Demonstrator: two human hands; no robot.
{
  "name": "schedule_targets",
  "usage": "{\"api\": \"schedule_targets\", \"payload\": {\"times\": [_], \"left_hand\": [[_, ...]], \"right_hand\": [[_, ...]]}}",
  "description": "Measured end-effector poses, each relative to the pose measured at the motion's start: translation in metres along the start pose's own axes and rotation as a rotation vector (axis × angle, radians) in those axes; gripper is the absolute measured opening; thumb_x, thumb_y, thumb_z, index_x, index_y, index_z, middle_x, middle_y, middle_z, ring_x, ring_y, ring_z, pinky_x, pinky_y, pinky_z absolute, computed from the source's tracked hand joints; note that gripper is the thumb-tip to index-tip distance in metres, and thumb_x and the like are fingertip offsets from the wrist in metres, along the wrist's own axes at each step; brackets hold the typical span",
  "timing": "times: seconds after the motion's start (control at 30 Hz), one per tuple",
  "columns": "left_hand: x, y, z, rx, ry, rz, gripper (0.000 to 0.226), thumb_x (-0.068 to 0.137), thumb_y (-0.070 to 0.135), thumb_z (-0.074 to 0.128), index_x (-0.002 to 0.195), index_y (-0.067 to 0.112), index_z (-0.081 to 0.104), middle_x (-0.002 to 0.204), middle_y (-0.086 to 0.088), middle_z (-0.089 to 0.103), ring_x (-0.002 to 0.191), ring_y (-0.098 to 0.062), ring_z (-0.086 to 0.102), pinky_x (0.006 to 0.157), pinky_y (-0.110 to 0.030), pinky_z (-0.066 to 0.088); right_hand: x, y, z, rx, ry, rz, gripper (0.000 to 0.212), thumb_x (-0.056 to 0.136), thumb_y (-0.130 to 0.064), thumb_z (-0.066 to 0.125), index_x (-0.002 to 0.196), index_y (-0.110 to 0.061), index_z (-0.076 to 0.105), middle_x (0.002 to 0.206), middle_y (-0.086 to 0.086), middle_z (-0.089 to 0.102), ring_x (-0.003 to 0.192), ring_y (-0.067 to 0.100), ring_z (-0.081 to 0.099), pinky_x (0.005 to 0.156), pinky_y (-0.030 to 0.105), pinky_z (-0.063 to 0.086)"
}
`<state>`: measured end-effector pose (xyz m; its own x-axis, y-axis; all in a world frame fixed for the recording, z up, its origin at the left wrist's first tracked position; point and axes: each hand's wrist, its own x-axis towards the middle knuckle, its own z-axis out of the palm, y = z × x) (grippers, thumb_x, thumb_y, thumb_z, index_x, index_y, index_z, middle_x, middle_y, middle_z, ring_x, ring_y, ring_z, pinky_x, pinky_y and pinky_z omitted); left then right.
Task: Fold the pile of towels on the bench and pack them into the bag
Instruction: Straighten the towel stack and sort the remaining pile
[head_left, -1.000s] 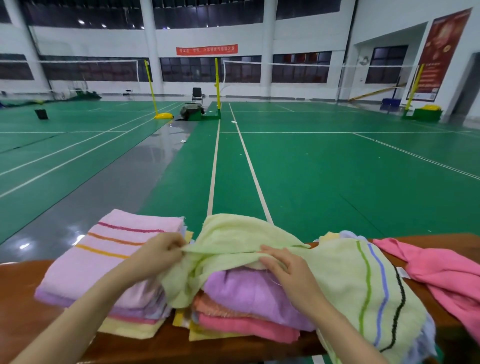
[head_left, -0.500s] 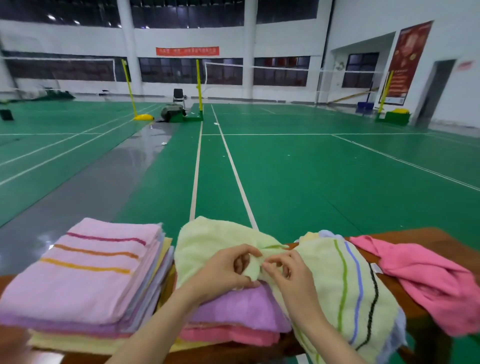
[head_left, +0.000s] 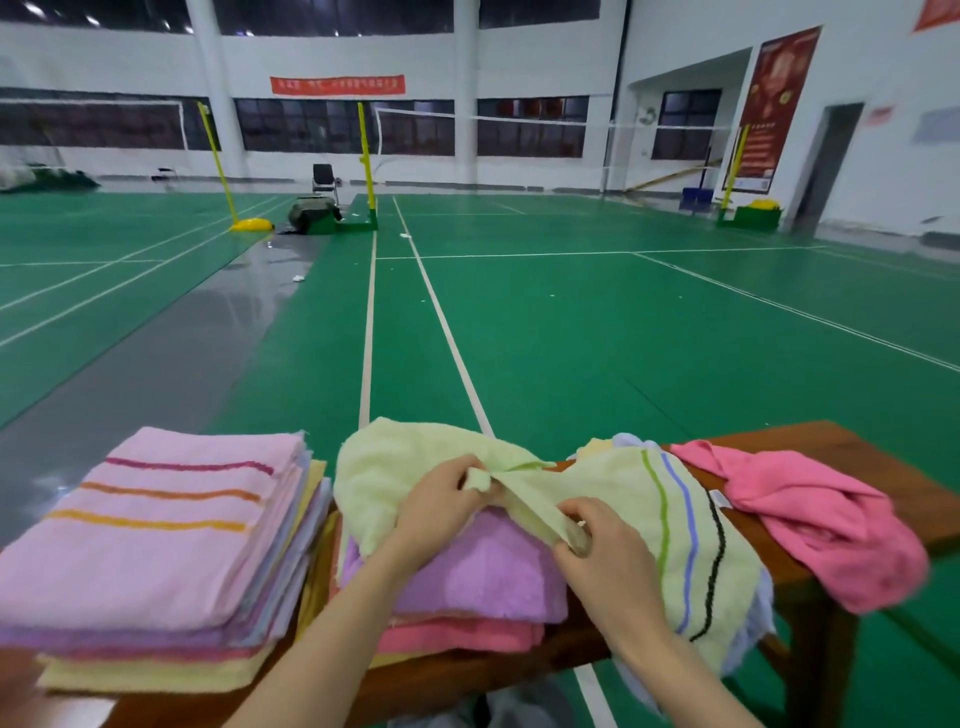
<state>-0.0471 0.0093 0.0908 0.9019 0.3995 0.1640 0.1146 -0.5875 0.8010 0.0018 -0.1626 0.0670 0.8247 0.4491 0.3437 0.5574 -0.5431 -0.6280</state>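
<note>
Well, nearest to me the person's left hand (head_left: 437, 503) pinches a corner of a pale green terry towel (head_left: 628, 493) crossed by green, blue and black stripes. Thumb and fingers are closed tight on the cloth. The right hand (head_left: 613, 571), a little nearer and to the right, is clamped on the same edge, so the hem runs taut between them.

That towel lies draped over a folded lilac towel (head_left: 483, 577), which sits on a folded pink towel (head_left: 467, 636). All of it rests on a brown wooden bench (head_left: 857, 457). A small white label (head_left: 719, 498) sits by the black stripe, too small to read.

To the left, just beside this pile, stands a neat stack of folded towels (head_left: 156, 530), the top one pink with three coloured stripes. To the right a crumpled bright pink towel (head_left: 831, 525) sprawls over the bench's edge.

Beyond the bench stretches a green court floor (head_left: 571, 338) with white lines, and a grey glossy strip (head_left: 156, 364) runs up its left side. Farther off a yellow net post (head_left: 366, 161) rises near a black chair (head_left: 324, 176).

On the far wall hangs a long red banner (head_left: 337, 84), and on the right wall a tall red poster (head_left: 774, 104). Both carry writing too blurred to make out.
</note>
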Motion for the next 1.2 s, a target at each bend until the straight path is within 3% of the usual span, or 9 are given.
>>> {"api": "schedule_targets", "payload": {"times": [0.2, 0.3, 0.4, 0.5, 0.73, 0.87, 1.0, 1.13, 1.2], "left_hand": [[-0.006, -0.011, -0.026, -0.788, -0.008, -0.177, 0.005, 0.082, 0.004, 0.062, 0.083, 0.000, 0.065, 0.079, -0.014, 0.070, 0.073, -0.024, 0.065, 0.070, -0.030, 0.053], [-0.005, -0.017, -0.033, -0.855, -0.065, -0.229, 0.024, 0.068, 0.008, 0.074, 0.086, -0.005, 0.065, 0.083, -0.021, 0.068, 0.071, -0.028, 0.065, 0.065, -0.031, 0.055], [-0.003, -0.019, -0.033, -0.874, -0.020, -0.250, 0.030, 0.062, 0.011, 0.073, 0.086, -0.005, 0.065, 0.085, -0.023, 0.068, 0.070, -0.029, 0.066, 0.065, -0.032, 0.055], [-0.001, -0.019, -0.032, -0.866, 0.008, -0.246, 0.045, 0.062, 0.017, 0.072, 0.095, -0.012, 0.062, 0.090, -0.026, 0.067, 0.075, -0.031, 0.066, 0.069, -0.034, 0.055], [-0.003, -0.019, -0.031, -0.854, 0.006, -0.238, 0.051, 0.061, 0.020, 0.075, 0.099, -0.010, 0.061, 0.096, -0.028, 0.066, 0.080, -0.033, 0.064, 0.078, -0.040, 0.052], [-0.004, -0.020, -0.030, -0.826, 0.019, -0.185, 0.039, 0.059, 0.020, 0.081, 0.089, 0.000, 0.066, 0.092, -0.018, 0.069, 0.087, -0.031, 0.063, 0.079, -0.036, 0.052], [-0.005, -0.010, -0.032, -0.818, 0.083, -0.190, 0.023, 0.092, 0.018, 0.053, 0.100, 0.006, 0.070, 0.102, -0.014, 0.071, 0.100, -0.030, 0.065, 0.088, -0.038, 0.051], [0.004, 0.017, -0.030, -0.675, 0.234, -0.165, 0.037, 0.100, 0.032, 0.036, 0.103, 0.013, 0.068, 0.088, -0.013, 0.067, 0.079, -0.023, 0.062, 0.067, -0.025, 0.051], [0.010, 0.032, -0.028, -0.627, 0.282, -0.151, 0.041, 0.101, 0.036, 0.032, 0.111, 0.016, 0.065, 0.096, -0.008, 0.065, 0.085, -0.020, 0.059, 0.077, -0.026, 0.050]], "right_hand": [[0.018, 0.007, -0.042, -0.211, 0.004, 0.042, 0.023, 0.079, -0.017, 0.061, 0.100, -0.025, 0.065, 0.102, -0.013, 0.061, 0.092, 0.013, 0.055, 0.064, 0.025, 0.034], [0.026, 0.023, -0.068, -0.325, 0.011, 0.090, 0.019, 0.080, -0.023, 0.063, 0.098, -0.028, 0.066, 0.102, -0.014, 0.062, 0.087, 0.009, 0.058, 0.065, 0.025, 0.041], [0.029, 0.044, -0.091, -0.521, -0.005, 0.186, 0.007, 0.082, -0.026, 0.062, 0.086, -0.027, 0.067, 0.077, -0.011, 0.063, 0.063, 0.005, 0.056, 0.048, 0.019, 0.036], [0.032, 0.065, -0.108, -0.581, 0.040, 0.250, 0.019, 0.086, -0.027, 0.060, 0.068, -0.022, 0.065, 0.057, -0.009, 0.057, 0.055, 0.014, 0.056, 0.043, 0.021, 0.032], [0.044, 0.088, -0.113, -0.722, 0.074, 0.331, 0.027, 0.091, -0.031, 0.053, 0.067, -0.023, 0.064, 0.055, -0.005, 0.052, 0.049, 0.015, 0.047, 0.042, 0.019, 0.024], [0.054, 0.088, -0.110, -0.501, 0.219, 0.322, 0.027, 0.094, -0.024, 0.047, 0.078, -0.018, 0.068, 0.062, 0.001, 0.059, 0.057, 0.022, 0.054, 0.048, 0.023, 0.030], [0.067, 0.059, -0.099, -0.128, 0.422, 0.205, 0.021, 0.093, -0.015, 0.047, 0.100, -0.017, 0.067, 0.094, 0.009, 0.070, 0.082, 0.030, 0.061, 0.064, 0.032, 0.043], [0.076, 0.000, -0.074, 0.253, 0.439, -0.054, 0.021, 0.088, 0.002, 0.050, 0.092, -0.013, 0.065, 0.090, 0.004, 0.066, 0.074, 0.012, 0.056, 0.067, 0.020, 0.039], [0.074, -0.033, -0.056, 0.437, 0.316, -0.130, 0.025, 0.087, 0.005, 0.050, 0.091, -0.016, 0.064, 0.090, -0.002, 0.063, 0.079, -0.002, 0.056, 0.070, 0.005, 0.039]]}}
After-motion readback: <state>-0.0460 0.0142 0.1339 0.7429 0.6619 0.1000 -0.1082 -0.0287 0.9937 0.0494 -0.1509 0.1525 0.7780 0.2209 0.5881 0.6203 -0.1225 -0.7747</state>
